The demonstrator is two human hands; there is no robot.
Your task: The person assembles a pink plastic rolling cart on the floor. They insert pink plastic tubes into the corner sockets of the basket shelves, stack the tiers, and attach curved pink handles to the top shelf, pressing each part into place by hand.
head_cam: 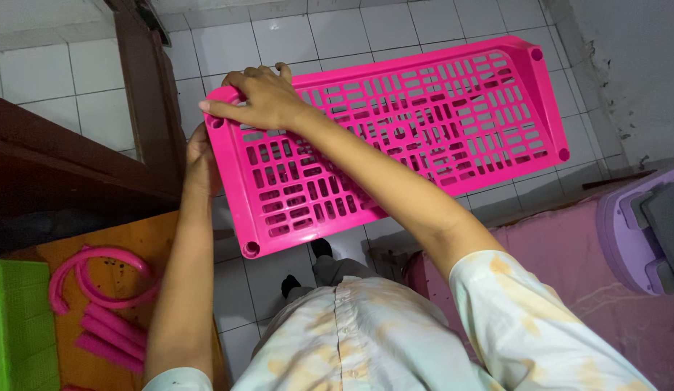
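Pale shirt [366,340] below; both hands grip the pink slotted shelf [424,123]: right hand [257,98] fingers curled over its corner, left hand [201,163] clasping the edge; pink tubes [109,333] lie unattached on the orange board [134,246]

The floor [293,32] is laid in white square tiles with dark grout. A dark wooden door frame [145,94] is seen at upper left, and a stained grey wall [626,65] at right. Lighting is dim and even.
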